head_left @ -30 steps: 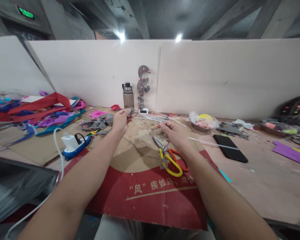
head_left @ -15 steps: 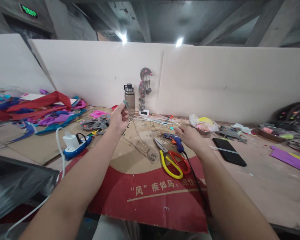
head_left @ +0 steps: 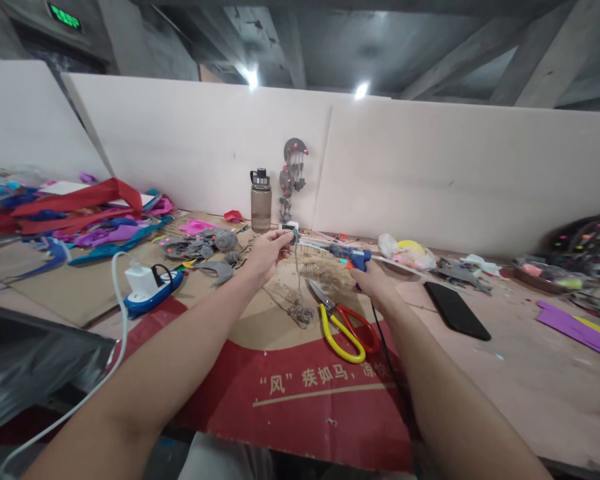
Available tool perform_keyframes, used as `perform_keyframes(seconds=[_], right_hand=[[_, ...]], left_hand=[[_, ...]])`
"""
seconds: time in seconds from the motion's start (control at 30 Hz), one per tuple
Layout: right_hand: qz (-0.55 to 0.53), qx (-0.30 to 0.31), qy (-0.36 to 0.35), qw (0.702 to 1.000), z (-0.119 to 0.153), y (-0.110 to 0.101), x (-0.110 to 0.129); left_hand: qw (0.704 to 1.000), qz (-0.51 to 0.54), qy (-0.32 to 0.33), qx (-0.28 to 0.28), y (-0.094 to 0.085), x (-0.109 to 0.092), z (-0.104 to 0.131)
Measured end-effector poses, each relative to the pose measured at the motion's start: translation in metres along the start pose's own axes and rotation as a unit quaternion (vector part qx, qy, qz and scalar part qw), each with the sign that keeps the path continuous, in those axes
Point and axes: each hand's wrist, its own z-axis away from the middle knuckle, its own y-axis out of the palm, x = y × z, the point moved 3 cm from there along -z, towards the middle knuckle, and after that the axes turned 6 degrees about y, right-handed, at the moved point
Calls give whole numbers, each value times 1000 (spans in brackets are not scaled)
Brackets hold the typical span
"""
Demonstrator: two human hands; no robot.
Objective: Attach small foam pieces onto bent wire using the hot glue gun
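The left hand is pinching a small grey piece with a thin string hanging from it, above the brown and red cardboard sheet. The right hand is gripping a blue hot-glue gun, its nozzle pointing left towards the piece. Yellow- and red-handled scissors are lying just near of both hands.
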Motion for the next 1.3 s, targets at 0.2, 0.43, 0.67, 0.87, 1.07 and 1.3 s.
perform_keyframes(seconds=[0.2,0.43,0.67,0.87,1.07,1.3], right_hand=[[-277,51,-116,953,29,3,43],[-200,59,-196,958,50,9,57],[-87,-3,-255,963,52,15,55],[60,-24,-201,977,68,4,72],[113,-30,-199,973,72,2,75],[108,-35,-234,965,68,5,70]], left_hand=[[1000,-14,-10,7,0,3,2],[998,-58,-9,-21,0,5,5],[997,-73,-6,-22,-1,6,5],[996,-82,-3,-19,1,5,5],[995,-92,-5,-27,1,4,6],[996,-92,1,-19,0,5,5]])
